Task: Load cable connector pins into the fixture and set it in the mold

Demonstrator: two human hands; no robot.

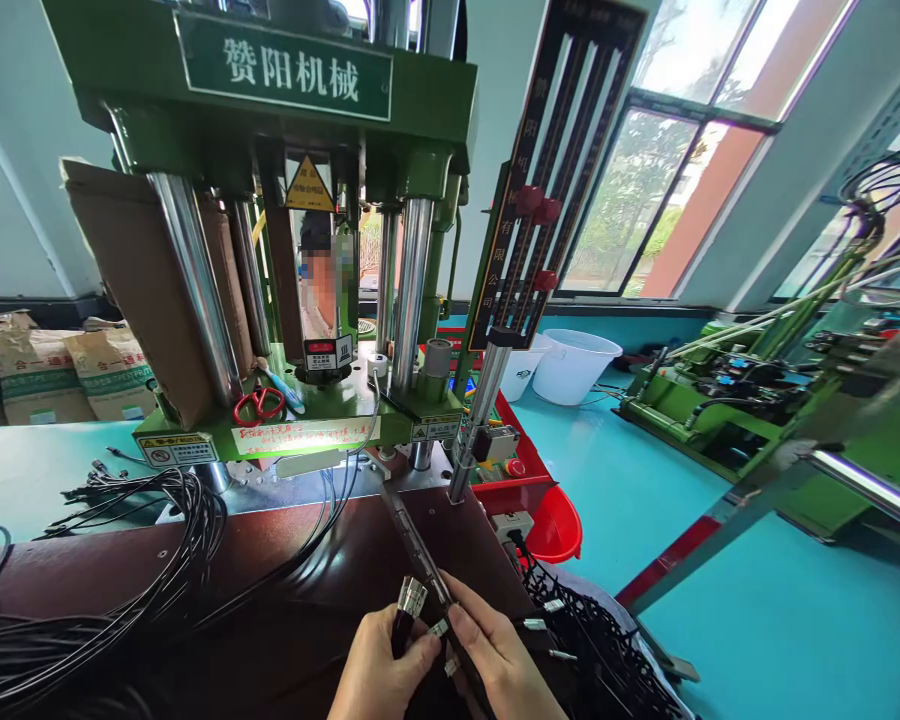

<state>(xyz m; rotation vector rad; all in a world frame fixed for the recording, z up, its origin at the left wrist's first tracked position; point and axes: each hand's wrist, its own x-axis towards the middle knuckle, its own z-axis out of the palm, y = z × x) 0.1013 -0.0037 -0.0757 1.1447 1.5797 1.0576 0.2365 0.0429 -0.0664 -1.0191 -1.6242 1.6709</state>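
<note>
At the bench's front edge, our left hand [379, 665] and right hand [499, 665] pinch cable plugs [411, 598] that could slip and tangle.

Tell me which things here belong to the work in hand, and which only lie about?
In hand:
left hand with cable connector
right hand on small metal plug
black cable bundle

Lying about:
red scissors
white buckets
paper sacks
red basin

Factory floor, green press machine [285, 230], cable bundles [120, 560], resin sacks [67, 375]
</note>
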